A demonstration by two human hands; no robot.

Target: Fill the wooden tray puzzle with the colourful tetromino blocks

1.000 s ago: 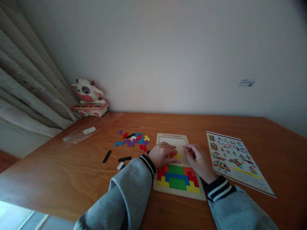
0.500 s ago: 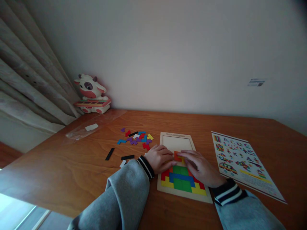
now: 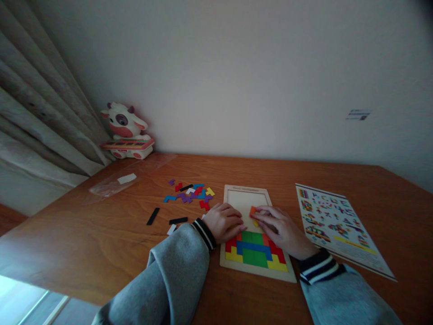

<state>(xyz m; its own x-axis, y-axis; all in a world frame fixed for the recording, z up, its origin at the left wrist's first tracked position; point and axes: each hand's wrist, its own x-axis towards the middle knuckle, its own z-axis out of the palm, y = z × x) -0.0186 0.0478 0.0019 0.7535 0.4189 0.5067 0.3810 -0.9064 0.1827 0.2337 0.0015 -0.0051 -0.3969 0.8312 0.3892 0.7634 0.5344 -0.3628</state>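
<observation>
A wooden puzzle tray (image 3: 223, 262) lies on the table, its near part filled with green, blue, red and yellow pieces. My left hand (image 3: 224, 223) rests over the tray's left side, fingers loosely extended, with no piece visible in them. Above the middle of the tray, my right hand (image 3: 281, 229) pinches an orange puzzle piece (image 3: 252, 211) between thumb and fingers. A bit of a yellow piece (image 3: 255, 223) shows just under those fingers. The far part of the tray shows its pale bottom.
Several loose colored pieces (image 3: 188, 197) lie left of the tray, with black strips (image 3: 153, 216) nearer. A printed pattern sheet (image 3: 333, 216) is at the right. Clear plastic wrapping (image 3: 110, 186) and a cow toy keyboard (image 3: 126, 135) are at the back left, beside a curtain (image 3: 40, 104).
My right hand has lifted the orange piece, which lay flat on the tray and now appears tilted between the fingers. My left hand stays over the tray's left side.
</observation>
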